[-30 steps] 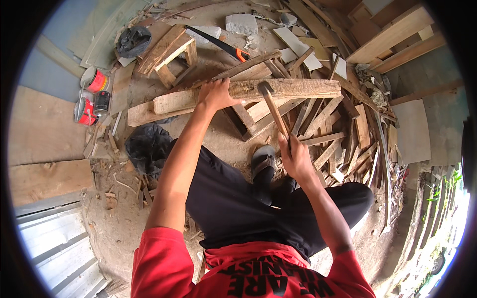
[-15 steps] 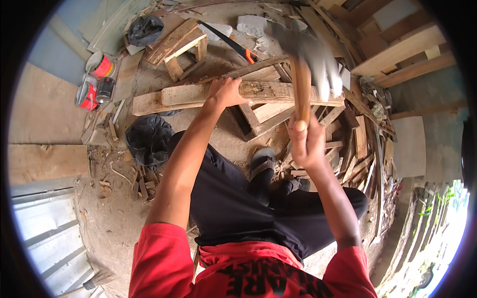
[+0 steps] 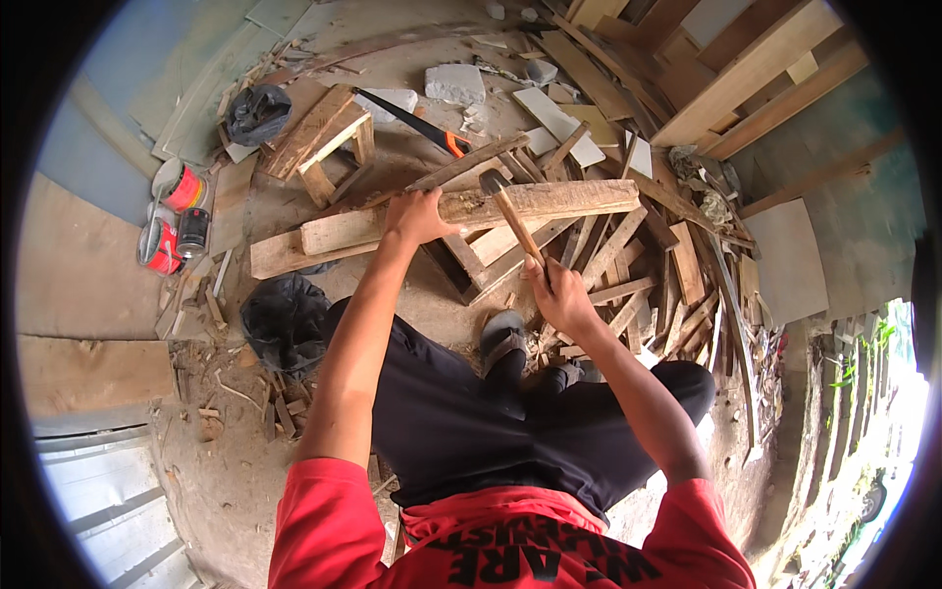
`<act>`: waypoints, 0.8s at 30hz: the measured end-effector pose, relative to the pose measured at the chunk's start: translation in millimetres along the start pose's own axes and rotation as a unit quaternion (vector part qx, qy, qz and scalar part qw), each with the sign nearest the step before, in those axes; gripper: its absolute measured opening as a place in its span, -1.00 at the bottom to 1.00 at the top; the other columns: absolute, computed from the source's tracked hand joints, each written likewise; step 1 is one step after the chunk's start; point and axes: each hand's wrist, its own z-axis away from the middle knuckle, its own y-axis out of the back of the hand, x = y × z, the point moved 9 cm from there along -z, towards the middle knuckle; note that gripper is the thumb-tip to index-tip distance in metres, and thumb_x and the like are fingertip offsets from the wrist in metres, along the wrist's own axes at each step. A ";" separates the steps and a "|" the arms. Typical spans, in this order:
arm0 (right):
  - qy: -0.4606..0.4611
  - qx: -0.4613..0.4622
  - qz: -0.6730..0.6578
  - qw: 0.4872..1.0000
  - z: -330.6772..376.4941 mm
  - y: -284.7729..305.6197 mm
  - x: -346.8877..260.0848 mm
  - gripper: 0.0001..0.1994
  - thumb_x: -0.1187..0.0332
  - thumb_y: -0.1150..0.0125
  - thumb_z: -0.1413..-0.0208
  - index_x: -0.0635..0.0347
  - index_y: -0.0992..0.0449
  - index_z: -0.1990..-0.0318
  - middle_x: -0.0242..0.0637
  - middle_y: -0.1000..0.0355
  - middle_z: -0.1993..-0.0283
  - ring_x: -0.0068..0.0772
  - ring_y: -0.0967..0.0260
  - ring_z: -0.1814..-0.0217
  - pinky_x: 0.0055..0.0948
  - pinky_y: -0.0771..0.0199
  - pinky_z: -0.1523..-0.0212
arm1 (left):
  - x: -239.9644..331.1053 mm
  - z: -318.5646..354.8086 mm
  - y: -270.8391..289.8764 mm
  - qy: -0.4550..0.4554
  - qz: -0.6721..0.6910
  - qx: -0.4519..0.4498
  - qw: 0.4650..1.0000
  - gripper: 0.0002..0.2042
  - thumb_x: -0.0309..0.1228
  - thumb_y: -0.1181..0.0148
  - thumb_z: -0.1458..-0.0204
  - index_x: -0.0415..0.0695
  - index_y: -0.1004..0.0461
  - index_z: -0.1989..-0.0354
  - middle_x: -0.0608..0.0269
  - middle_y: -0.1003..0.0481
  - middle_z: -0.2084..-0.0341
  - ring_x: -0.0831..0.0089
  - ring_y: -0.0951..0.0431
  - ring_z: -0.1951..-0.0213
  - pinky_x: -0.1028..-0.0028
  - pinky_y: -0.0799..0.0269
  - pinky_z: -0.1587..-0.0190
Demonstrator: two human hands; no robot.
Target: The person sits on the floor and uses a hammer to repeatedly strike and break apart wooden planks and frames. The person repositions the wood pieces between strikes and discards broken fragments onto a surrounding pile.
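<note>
My right hand (image 3: 561,296) is wrapped round the wooden handle of a hammer (image 3: 516,226). The dark hammer head meets the upper face of a rough timber beam (image 3: 579,199), right of my other hand. My left hand (image 3: 416,216) grips that beam near its middle, fingers over the far edge and thumb on the near side. A second plank (image 3: 278,255) lies under the beam and sticks out at the left. Both rest across a wooden frame (image 3: 461,263) of scrap pieces. Whether a nail is under the hammer I cannot make out.
A handsaw (image 3: 412,120) with an orange handle lies beyond, next to a small wooden stool (image 3: 324,137). Scrap wood (image 3: 628,255) is heaped at the right. Black plastic bags (image 3: 285,324) and paint cans (image 3: 160,245) sit at the left. My sandalled foot (image 3: 503,339) is below the beam.
The hammer has swung down from a raised, blurred position onto the beam. My right hand has dropped with it and shifted left. My left hand keeps its hold on the beam.
</note>
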 end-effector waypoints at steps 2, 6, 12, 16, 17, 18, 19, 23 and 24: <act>0.022 -0.004 -0.002 1.000 -4.8 -3.8 -1.0 -0.49 0.03 -0.01 -0.37 0.39 -0.36 0.43 0.26 -0.36 0.54 0.44 -0.37 0.34 0.07 -0.35 0.38 | -1.2 1.0 0.4 0.004 -0.012 0.004 1.000 -0.15 0.26 -0.42 0.30 -0.14 -0.49 -0.10 -0.08 -0.61 0.12 0.01 -0.61 0.02 0.12 -0.53 -0.03; 0.038 0.004 -0.024 0.999 -4.1 -4.7 -5.1 -0.52 0.09 -0.01 -0.38 0.40 -0.40 0.44 0.31 -0.39 0.52 0.47 -0.39 0.32 0.13 -0.38 0.36 | -3.9 0.6 8.1 -0.012 -0.019 0.038 0.999 -0.15 0.25 -0.42 0.30 -0.14 -0.49 -0.10 -0.09 -0.61 0.12 0.00 -0.60 0.01 0.11 -0.51 -0.06; 0.018 0.011 -0.209 0.978 -15.8 30.5 -63.0 -0.49 0.04 0.16 -0.45 0.35 -0.40 0.39 -0.16 -0.29 0.67 -0.13 -0.35 0.63 -0.23 -0.31 0.58 | -8.5 8.2 4.7 0.006 0.001 0.017 1.000 -0.12 0.24 -0.42 0.29 -0.17 -0.45 -0.15 -0.10 -0.59 0.07 0.00 -0.58 -0.03 0.12 -0.48 -0.09; 0.212 0.111 -0.236 0.942 -1.1 37.1 -60.8 -0.53 0.10 0.14 -0.43 0.37 -0.40 0.36 -0.16 -0.27 0.64 -0.20 -0.31 0.60 -0.28 -0.24 0.62 | 1.5 2.0 -3.7 0.000 -0.016 -0.027 0.999 -0.08 0.25 -0.41 0.26 -0.17 -0.40 -0.21 -0.12 -0.58 0.05 0.01 -0.55 -0.07 0.13 -0.47 -0.12; 0.223 0.128 -0.187 0.948 -0.7 19.1 -33.4 -0.56 0.13 0.09 -0.42 0.39 -0.42 0.35 -0.03 -0.31 0.64 -0.06 -0.38 0.58 -0.22 -0.27 0.61 | 10.2 4.7 0.9 -0.007 -0.011 -0.014 1.000 -0.07 0.27 -0.40 0.26 -0.17 -0.40 -0.21 -0.11 -0.58 0.05 0.02 -0.56 -0.07 0.13 -0.46 -0.15; 0.156 0.090 -0.134 0.974 6.7 -4.4 -11.1 -0.56 0.13 0.07 -0.41 0.40 -0.42 0.34 0.08 -0.34 0.61 0.08 -0.42 0.52 -0.14 -0.31 0.56 | 5.6 3.8 0.8 0.005 -0.009 -0.029 1.000 -0.07 0.28 -0.38 0.24 -0.16 -0.39 -0.23 -0.09 -0.57 0.02 0.06 -0.57 -0.07 0.12 -0.46 -0.14; 0.089 0.049 -0.069 0.992 18.6 -25.3 14.2 -0.56 0.13 0.05 -0.40 0.41 -0.43 0.33 0.19 -0.36 0.57 0.22 -0.46 0.46 -0.05 -0.34 0.52 | 3.0 2.0 -4.5 0.015 -0.004 -0.047 0.999 -0.07 0.30 -0.36 0.23 -0.15 -0.38 -0.24 -0.06 -0.55 -0.02 0.10 -0.58 -0.07 0.10 -0.46 -0.14; -0.024 0.010 -0.083 0.996 49.1 -33.2 -3.6 -0.57 0.12 0.02 -0.40 0.39 -0.39 0.36 0.29 -0.37 0.55 0.45 -0.41 0.34 0.11 -0.35 0.39 | -1.5 7.5 -1.5 0.016 -0.019 -0.047 0.999 -0.08 0.31 -0.38 0.27 -0.17 -0.42 -0.17 -0.09 -0.59 0.08 0.05 -0.62 0.02 0.11 -0.54 -0.04; -0.015 0.014 -0.096 0.995 41.0 -27.8 -16.6 -0.58 0.14 0.01 -0.39 0.38 -0.38 0.37 0.30 -0.36 0.55 0.46 -0.40 0.35 0.11 -0.34 0.42 | -2.7 8.2 0.5 0.013 -0.023 -0.040 0.999 -0.08 0.31 -0.39 0.29 -0.18 -0.44 -0.15 -0.10 -0.61 0.13 0.03 -0.63 0.05 0.12 -0.56 -0.01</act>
